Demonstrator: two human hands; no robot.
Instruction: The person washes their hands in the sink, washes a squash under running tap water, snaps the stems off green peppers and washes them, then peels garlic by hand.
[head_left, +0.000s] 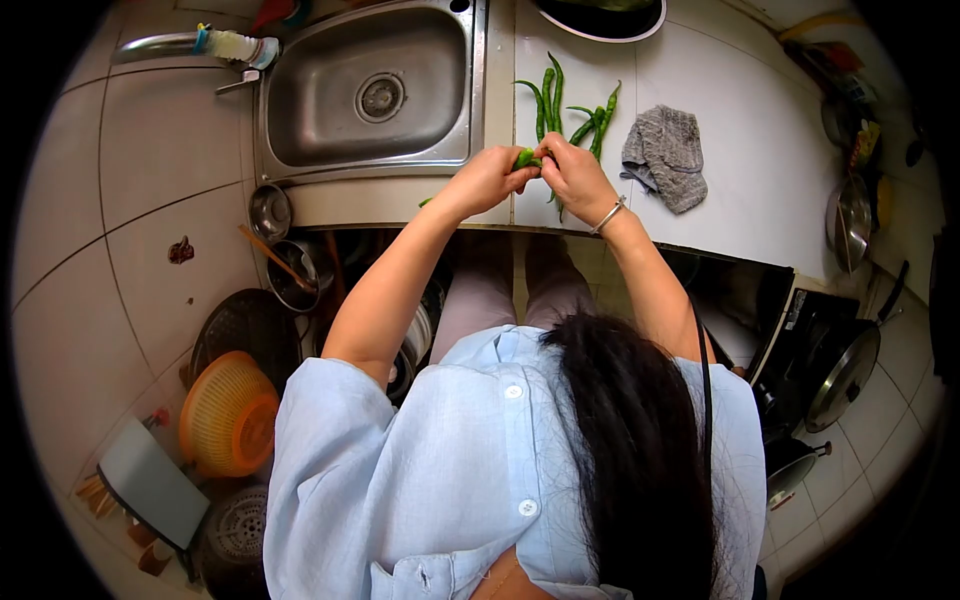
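My left hand (492, 180) is closed round a green chili pepper (524, 158), whose bright green end shows above the fingers. Close against it, my right hand (578, 178) pinches at the same pepper with thumb and fingertips; the exact grip is partly hidden. Just beyond the hands, several long green chili peppers (553, 95) lie on the white counter, with more peppers (600, 122) beside them to the right. Below the hands, thin green tips stick out. A small green piece (425, 202) shows by my left wrist.
A steel sink (470, 100) with a faucet (160, 46) is at the left. A grey cloth (666, 158) lies on the counter (745, 160) to the right. A dark bowl (600, 22) stands at the back. Pots and an orange basket (230, 415) sit lower left; pans hang right.
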